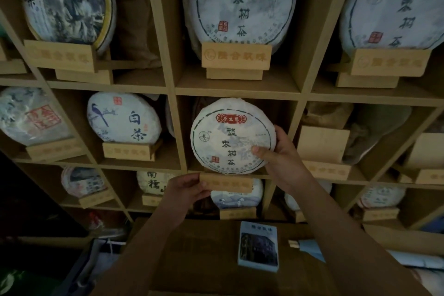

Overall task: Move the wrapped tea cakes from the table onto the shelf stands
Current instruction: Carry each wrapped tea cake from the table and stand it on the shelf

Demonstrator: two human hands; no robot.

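Note:
A round white wrapped tea cake (225,137) with a red label and dark characters stands upright in the middle cubby of the wooden shelf (237,92). My right hand (281,151) grips its right edge, thumb across the front. Below it, a wooden stand (228,183) sits at the cubby's front edge, and my left hand (187,188) holds the stand's left end. The cake's bottom rim is just behind the stand's front plate.
Neighbouring cubbies hold other wrapped cakes on stands, such as the bird-print cake (125,119) at left. The cubby to the right has a stand with no cake (323,149) and a cloth bag. A small blue box (259,246) lies on the table below.

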